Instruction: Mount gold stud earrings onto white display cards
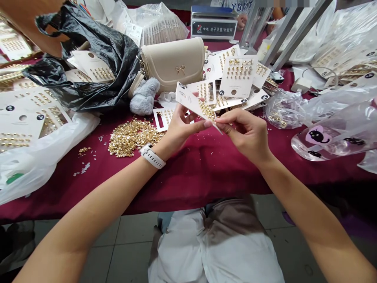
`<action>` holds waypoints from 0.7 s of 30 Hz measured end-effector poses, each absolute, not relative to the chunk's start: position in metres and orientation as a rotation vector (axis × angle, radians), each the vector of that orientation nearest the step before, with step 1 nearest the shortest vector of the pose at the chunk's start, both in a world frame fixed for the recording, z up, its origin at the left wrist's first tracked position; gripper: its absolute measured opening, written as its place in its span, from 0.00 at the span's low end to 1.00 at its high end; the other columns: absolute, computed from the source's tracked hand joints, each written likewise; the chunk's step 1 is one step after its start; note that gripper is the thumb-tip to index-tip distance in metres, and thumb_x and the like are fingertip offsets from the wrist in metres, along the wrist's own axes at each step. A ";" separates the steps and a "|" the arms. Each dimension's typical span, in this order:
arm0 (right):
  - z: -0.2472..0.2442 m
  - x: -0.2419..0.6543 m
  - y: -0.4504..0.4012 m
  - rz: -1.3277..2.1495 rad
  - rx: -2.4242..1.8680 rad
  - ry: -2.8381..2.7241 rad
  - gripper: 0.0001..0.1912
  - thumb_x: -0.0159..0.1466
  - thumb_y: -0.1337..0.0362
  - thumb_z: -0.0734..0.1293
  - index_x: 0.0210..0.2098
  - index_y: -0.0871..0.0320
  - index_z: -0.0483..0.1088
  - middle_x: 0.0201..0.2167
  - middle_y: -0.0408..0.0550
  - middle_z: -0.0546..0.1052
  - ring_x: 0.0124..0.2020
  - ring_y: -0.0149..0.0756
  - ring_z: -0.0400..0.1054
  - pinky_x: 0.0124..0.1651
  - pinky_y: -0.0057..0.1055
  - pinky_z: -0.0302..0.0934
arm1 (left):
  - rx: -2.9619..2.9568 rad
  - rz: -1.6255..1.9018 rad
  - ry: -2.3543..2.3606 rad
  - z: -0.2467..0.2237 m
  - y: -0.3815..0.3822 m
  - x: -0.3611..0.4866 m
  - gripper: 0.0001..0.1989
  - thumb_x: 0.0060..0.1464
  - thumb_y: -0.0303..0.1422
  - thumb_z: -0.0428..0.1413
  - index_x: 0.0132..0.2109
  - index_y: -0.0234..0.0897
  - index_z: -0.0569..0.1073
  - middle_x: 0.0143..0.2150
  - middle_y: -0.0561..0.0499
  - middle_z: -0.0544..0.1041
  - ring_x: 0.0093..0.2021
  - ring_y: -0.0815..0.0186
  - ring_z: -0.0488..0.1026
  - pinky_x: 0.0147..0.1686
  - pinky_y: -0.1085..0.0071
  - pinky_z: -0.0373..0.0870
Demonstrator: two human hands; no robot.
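Note:
My left hand [185,122] grips a white earring card [190,98] by its edge, with the thumb in front. The card is tilted, and rows of gold earrings [207,111] stand on its face. At the card's lower right corner, the fingertips of my right hand [246,127] are pinched together. Whatever lies between them is too small to make out. A heap of loose gold earring pieces [129,135] lies on the dark red cloth [188,169], left of my left hand. Behind my hands is a pile of filled earring cards [237,76].
A beige handbag [173,63] with a grey plush charm [145,96] stands behind the heap. A black plastic bag [97,90] holding cards is at left. A counting scale [214,25] sits at the back, near metal posts [290,35]. At right lies a clear cat-print bag [332,137].

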State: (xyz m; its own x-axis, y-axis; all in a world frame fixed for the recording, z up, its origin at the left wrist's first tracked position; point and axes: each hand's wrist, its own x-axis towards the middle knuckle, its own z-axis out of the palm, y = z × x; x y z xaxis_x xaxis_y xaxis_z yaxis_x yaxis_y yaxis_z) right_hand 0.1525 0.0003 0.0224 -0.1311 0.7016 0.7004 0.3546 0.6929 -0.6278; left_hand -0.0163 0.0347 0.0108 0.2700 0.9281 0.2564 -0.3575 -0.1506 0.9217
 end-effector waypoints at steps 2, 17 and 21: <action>0.023 0.152 0.000 0.350 -0.837 -1.754 0.03 0.60 0.68 0.69 0.32 0.54 0.75 0.31 0.43 0.79 0.35 0.34 0.73 0.38 0.33 0.70 | 1.236 1.260 0.624 0.011 0.034 -0.017 0.43 0.29 0.43 0.72 0.54 0.41 0.65 0.60 0.45 0.67 0.61 0.53 0.65 0.59 0.58 0.65; 0.021 0.160 0.004 -0.062 -0.815 -1.888 0.26 0.60 0.73 0.62 0.56 0.46 0.68 0.51 0.44 0.76 0.54 0.42 0.68 0.57 0.46 0.64 | 1.161 1.367 0.613 0.013 0.037 -0.017 0.45 0.31 0.45 0.70 0.56 0.42 0.61 0.62 0.43 0.64 0.62 0.53 0.63 0.59 0.61 0.64; 0.019 0.157 0.004 -0.077 -0.818 -1.964 0.28 0.60 0.73 0.63 0.58 0.48 0.67 0.53 0.44 0.75 0.55 0.41 0.69 0.58 0.46 0.65 | 1.181 1.394 0.616 0.012 0.036 -0.018 0.44 0.33 0.46 0.69 0.57 0.44 0.61 0.61 0.46 0.64 0.62 0.55 0.63 0.60 0.62 0.63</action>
State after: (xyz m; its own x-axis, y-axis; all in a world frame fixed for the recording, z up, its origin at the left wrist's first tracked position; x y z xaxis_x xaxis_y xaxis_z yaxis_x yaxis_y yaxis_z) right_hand 0.1570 0.0042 0.0194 -0.3036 0.5115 0.8038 0.5731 0.7720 -0.2748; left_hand -0.0177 0.0359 0.0116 0.1566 0.9415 0.2983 -0.4134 -0.2117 0.8856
